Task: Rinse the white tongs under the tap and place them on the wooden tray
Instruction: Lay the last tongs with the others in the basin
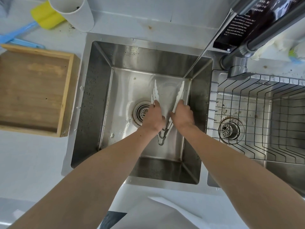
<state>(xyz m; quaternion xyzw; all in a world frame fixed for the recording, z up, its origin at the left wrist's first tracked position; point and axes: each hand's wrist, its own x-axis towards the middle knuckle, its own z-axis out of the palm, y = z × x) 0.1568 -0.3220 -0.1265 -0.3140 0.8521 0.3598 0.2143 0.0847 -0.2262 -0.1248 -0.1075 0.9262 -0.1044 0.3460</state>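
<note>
The white tongs (179,95) are gripped over the sink (97,96), one arm by the left hand (153,118), one by the right hand (183,114), hinge toward the person; the wooden tray (65,96) lies past the sink's left edge.

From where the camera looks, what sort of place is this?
Probably a kitchen: a square stainless steel sink, a grey metal tap running water, and a yellow sponge.

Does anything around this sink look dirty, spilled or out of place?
Dark specks are scattered on the counter at the base of the white cup. Brownish staining rings the right basin's drain. Nothing else stands out.
</note>
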